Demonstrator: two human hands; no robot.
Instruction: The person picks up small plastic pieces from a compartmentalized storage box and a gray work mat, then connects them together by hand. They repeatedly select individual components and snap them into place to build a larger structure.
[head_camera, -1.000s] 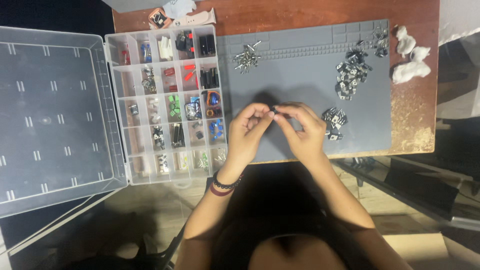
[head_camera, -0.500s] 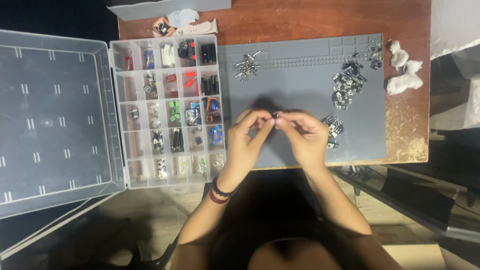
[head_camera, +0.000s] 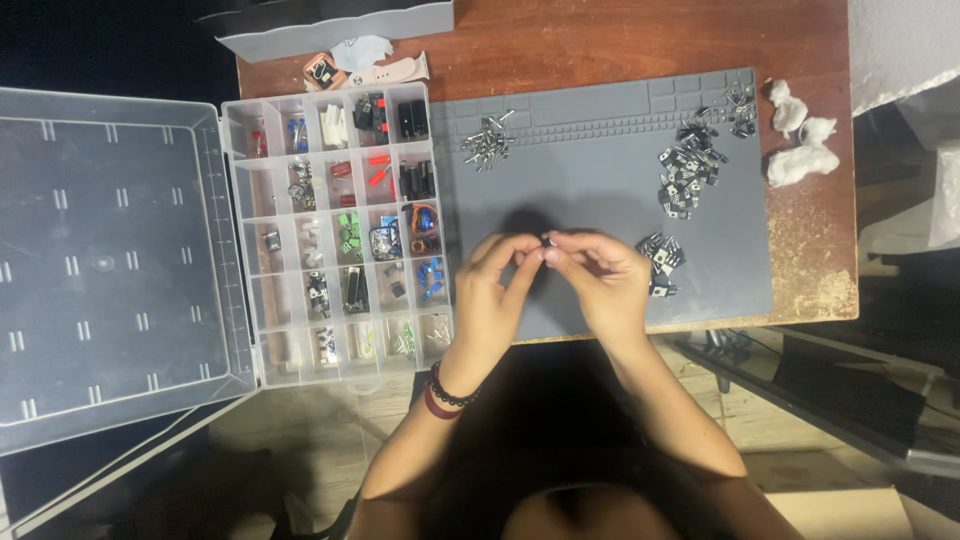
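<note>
Over the grey mat (head_camera: 600, 180), both hands' fingers (head_camera: 520, 255) pinching a tiny part (head_camera: 547, 240); compartment box (head_camera: 340, 230) left

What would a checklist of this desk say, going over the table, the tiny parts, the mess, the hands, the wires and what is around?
Surface: grey rubber work mat on a brown wooden table.
Job's things: small dark metal part pinched between both hands; loose heaps of small black and silver electronic parts on the mat.
Clutter: clear plastic compartment box, lid open flat; white cotton wads; pink watch strap.
Hands: left hand and right hand meet fingertip to fingertip above the mat.
Cables: nothing seen.
Surroundings: dark floor; grey tray at the table's far edge.
</note>
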